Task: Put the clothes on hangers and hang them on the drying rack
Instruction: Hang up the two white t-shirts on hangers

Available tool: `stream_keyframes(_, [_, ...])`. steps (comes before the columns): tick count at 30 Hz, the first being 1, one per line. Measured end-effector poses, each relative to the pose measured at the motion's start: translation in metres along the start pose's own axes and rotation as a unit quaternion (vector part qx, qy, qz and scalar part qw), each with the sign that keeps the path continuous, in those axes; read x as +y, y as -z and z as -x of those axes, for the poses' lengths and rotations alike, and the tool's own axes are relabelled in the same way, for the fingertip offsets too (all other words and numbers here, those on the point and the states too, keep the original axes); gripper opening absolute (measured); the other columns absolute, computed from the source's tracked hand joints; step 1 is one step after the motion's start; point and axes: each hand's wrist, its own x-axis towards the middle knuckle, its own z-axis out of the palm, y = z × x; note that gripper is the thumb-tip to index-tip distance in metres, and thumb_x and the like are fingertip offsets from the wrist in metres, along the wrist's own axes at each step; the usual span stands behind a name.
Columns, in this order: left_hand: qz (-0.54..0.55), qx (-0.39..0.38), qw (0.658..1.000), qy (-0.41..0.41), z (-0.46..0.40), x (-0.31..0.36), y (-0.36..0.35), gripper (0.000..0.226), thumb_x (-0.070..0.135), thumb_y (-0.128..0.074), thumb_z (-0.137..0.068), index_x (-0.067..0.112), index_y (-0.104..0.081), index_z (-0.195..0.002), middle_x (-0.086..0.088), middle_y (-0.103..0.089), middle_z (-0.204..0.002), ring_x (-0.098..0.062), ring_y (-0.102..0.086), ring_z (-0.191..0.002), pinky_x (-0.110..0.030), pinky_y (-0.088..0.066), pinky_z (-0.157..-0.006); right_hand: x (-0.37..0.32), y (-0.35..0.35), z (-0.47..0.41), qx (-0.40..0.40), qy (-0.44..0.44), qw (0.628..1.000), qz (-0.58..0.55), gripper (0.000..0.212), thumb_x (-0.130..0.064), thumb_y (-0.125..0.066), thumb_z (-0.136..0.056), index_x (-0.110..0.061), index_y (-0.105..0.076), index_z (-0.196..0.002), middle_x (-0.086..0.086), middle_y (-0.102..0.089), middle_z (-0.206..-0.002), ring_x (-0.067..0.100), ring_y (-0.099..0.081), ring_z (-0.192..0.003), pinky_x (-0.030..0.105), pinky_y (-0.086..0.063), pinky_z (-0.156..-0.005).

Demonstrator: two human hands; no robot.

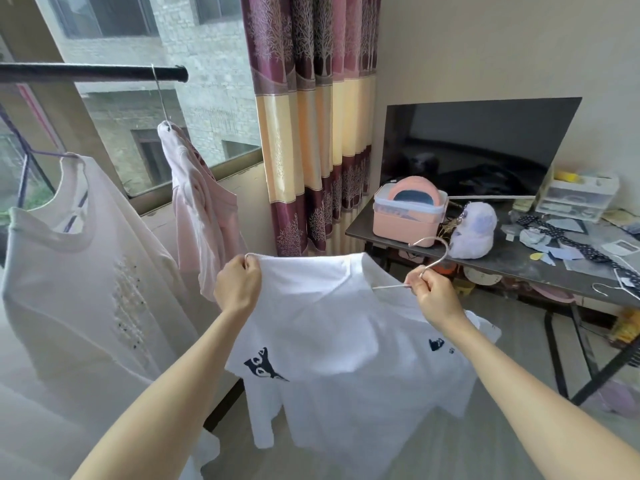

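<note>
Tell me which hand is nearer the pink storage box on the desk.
Right. The right hand sits just below the pink storage box, gripping a hanger; the left hand is farther left.

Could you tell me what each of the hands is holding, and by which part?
Left hand grips the white shirt at its top edge; right hand pinches the metal hanger just below its hook.

1. Soft daylight comes in through the window point(145, 109) on the left, so the room is evenly bright, nothing harsh.
2. Shadows are faint, mostly just under the table point(519, 261) on the right.
3. The white shirt point(332, 327) is nearly blown out, folds barely show.
4. The TV screen point(485, 147) shows dim reflections, no real glare.
5. Wide-angle warp is obvious: the curtain point(311, 126) and walls lean, and the forearms stretch toward the bottom corners.
6. Whole frame looks a bit soft and compressed, worst at the left edge.
</note>
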Motion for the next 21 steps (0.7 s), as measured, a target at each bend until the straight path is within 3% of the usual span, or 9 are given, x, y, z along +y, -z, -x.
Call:
stream_keyframes(2, [-0.035, -0.045, 0.996, 0.062, -0.004, -0.016, -0.002, 0.024, 0.021, -0.037, -0.091, 0.007, -0.057, -0.092, -0.012, -0.059, -0.09, -0.035, -0.055, -0.09, -0.039, -0.042, -0.081, -0.01, -0.001, -0.003, 0.01, 0.008, 0.999, -0.045, 0.026, -0.011, -0.043, -0.096, -0.011, -0.055, -0.073, 0.0, -0.047, -0.065, 0.013, -0.041, -0.062, 0.025, -0.035, -0.061])
stream_keyframes(4, [-0.017, -0.073, 0.991, 0.114, -0.005, -0.03, -0.002, 0.026, 0.02, -0.041, -0.089, 0.01, -0.051, -0.111, -0.013, -0.056, -0.11, -0.036, -0.053, -0.105, -0.046, -0.037, -0.097, -0.015, -0.004, -0.007, 0.015, 0.005, 0.998, -0.064, 0.025, -0.011, -0.044, -0.096, -0.008, -0.056, -0.074, -0.001, -0.047, -0.065, 0.013, -0.042, -0.063, 0.027, -0.035, -0.063])
stream_keyframes(6, [0.045, -0.062, 0.993, 0.084, 0.003, -0.037, -0.001, 0.029, 0.023, -0.045, -0.09, 0.008, -0.048, -0.115, -0.014, -0.051, -0.117, -0.034, -0.053, -0.107, -0.042, -0.039, -0.096, -0.015, -0.011, -0.009, 0.022, -0.002, 0.998, -0.064, 0.029, -0.013, -0.044, -0.096, -0.01, -0.055, -0.07, 0.0, -0.046, -0.062, 0.015, -0.04, -0.061, 0.029, -0.034, -0.064])
stream_keyframes(8, [0.115, -0.048, 0.992, 0.012, 0.021, -0.039, 0.0, 0.025, 0.028, -0.049, -0.092, 0.009, -0.051, -0.108, -0.009, -0.053, -0.109, -0.029, -0.056, -0.1, -0.035, -0.042, -0.086, -0.015, -0.015, -0.01, 0.034, -0.011, 0.998, -0.053, 0.03, -0.016, -0.044, -0.096, -0.012, -0.055, -0.068, 0.001, -0.047, -0.062, 0.019, -0.042, -0.063, 0.032, -0.035, -0.067])
stream_keyframes(10, [0.14, -0.082, 0.986, -0.045, 0.044, -0.039, -0.001, 0.022, 0.035, -0.051, -0.092, 0.017, -0.049, -0.103, -0.002, -0.056, -0.102, -0.022, -0.058, -0.097, -0.03, -0.042, -0.079, -0.019, -0.019, -0.011, 0.044, -0.013, 0.998, -0.043, 0.03, -0.017, -0.043, -0.096, -0.012, -0.055, -0.069, 0.0, -0.048, -0.062, 0.018, -0.043, -0.063, 0.033, -0.036, -0.068])
stream_keyframes(12, [0.132, -0.134, 0.979, -0.082, 0.06, -0.039, -0.008, 0.036, 0.039, -0.056, -0.088, 0.02, -0.044, -0.115, 0.004, -0.053, -0.113, -0.016, -0.054, -0.105, -0.028, -0.041, -0.083, -0.026, -0.021, -0.012, 0.052, -0.014, 0.998, -0.039, 0.029, -0.018, -0.043, -0.096, -0.011, -0.055, -0.071, -0.001, -0.047, -0.061, 0.014, -0.042, -0.061, 0.032, -0.035, -0.068])
stream_keyframes(15, [0.109, -0.115, 0.981, -0.116, 0.071, -0.031, -0.021, 0.079, 0.036, -0.063, -0.085, 0.02, -0.015, -0.145, 0.0, -0.031, -0.143, -0.016, -0.04, -0.123, -0.035, -0.039, -0.097, -0.032, -0.021, -0.014, 0.071, -0.028, 0.996, -0.052, 0.028, -0.02, -0.042, -0.097, -0.011, -0.056, -0.074, -0.003, -0.048, -0.062, 0.015, -0.042, -0.063, 0.032, -0.035, -0.069])
stream_keyframes(18, [0.069, -0.071, 0.986, -0.132, 0.073, -0.023, -0.028, 0.079, 0.023, -0.06, -0.089, 0.026, -0.007, -0.148, -0.009, -0.033, -0.133, -0.025, -0.05, -0.099, -0.038, -0.044, -0.081, -0.033, -0.018, -0.012, 0.095, -0.05, 0.99, -0.093, 0.029, -0.02, -0.043, -0.097, -0.014, -0.054, -0.071, -0.001, -0.047, -0.062, 0.012, -0.04, -0.06, 0.03, -0.034, -0.066])
stream_keyframes(21, [0.011, -0.003, 0.98, -0.198, 0.063, -0.019, -0.026, 0.044, 0.015, -0.048, -0.095, 0.022, -0.039, -0.138, -0.013, -0.052, -0.108, -0.038, -0.058, -0.076, -0.043, -0.046, -0.065, -0.029, -0.015, -0.012, 0.113, -0.059, 0.985, -0.114, 0.031, -0.018, -0.043, -0.097, -0.016, -0.052, -0.067, -0.001, -0.048, -0.063, 0.012, -0.042, -0.06, 0.027, -0.034, -0.059])
